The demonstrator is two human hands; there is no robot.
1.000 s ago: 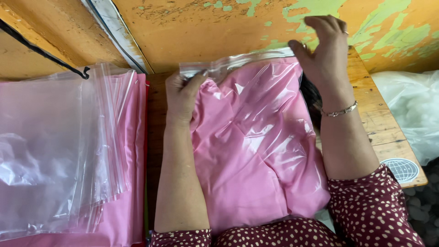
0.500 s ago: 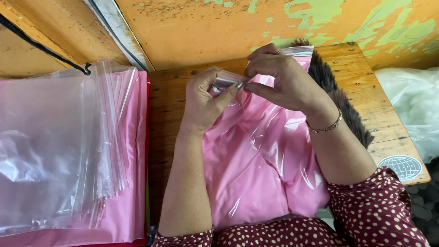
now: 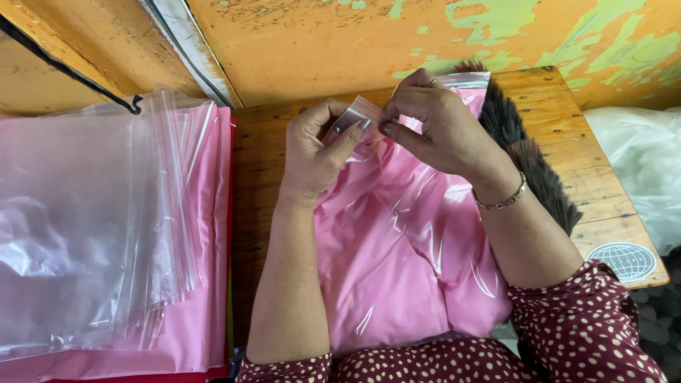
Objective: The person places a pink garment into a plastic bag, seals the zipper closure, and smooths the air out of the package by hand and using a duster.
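Note:
A clear zip bag with a folded pink cloth inside [image 3: 397, 262] lies on the wooden table [image 3: 262, 184] in front of me. My left hand [image 3: 316, 152] pinches the bag's top left corner, lifted off the table. My right hand [image 3: 443, 131] pinches the same top strip just to the right, fingertips close to the left thumb. A thin bracelet sits on my right wrist.
A stack of empty clear zip bags [image 3: 92, 220] lies on pink sheets [image 3: 198, 333] at the left. A dark furry brush-like thing [image 3: 528, 159] lies under my right forearm. White plastic [image 3: 638, 170] sits beyond the table's right edge. An orange peeling wall [image 3: 425, 35] runs behind.
Both hands left the flat bag's top edge and came together at its top left corner, lifting it. The right hand moved left and down.

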